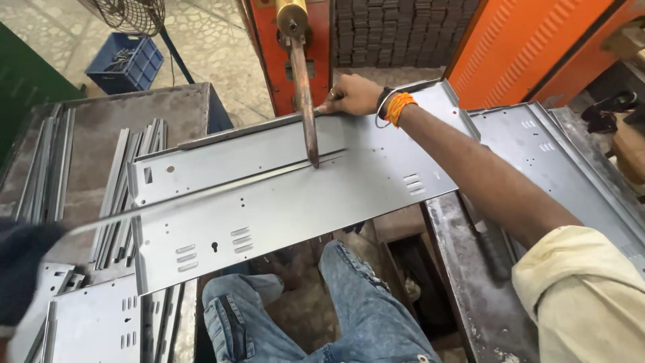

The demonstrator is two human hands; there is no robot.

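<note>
- Sheet-metal panel point(282, 202): a long grey panel with folded edges, louvre slots, small round holes and a keyhole cut-out. It lies slantwise across the middle of the view, bridging the gap between the two worktables, above the person's knees in blue jeans point(322, 316).
- Metal strip point(222, 188): a narrow grey strip laid lengthwise along the panel's middle, running from the blurred lower left up to the electrode tip.
- Electrode rod point(304, 101): a copper-coloured rod hanging from a brass fitting on the orange machine point(316, 47); its tip meets the strip on the panel.
- Right hand point(349, 95): fingers curled over the panel's far folded edge just beside the rod, gripping that edge. The wrist wears a dark band and orange threads point(398, 107); the sleeve is pale yellow.
- Left hand point(23, 269): dark and blurred at the lower left edge, at the near end of the strip. Whether it grips the strip cannot be told.
- Left worktable point(134, 114): carries stacked grey channel pieces point(127, 195) and further slotted panels.
- Right side: more grey panels point(557, 161) are stacked near the arm.
- Background: a blue crate point(127, 62) stands on the floor.
</note>
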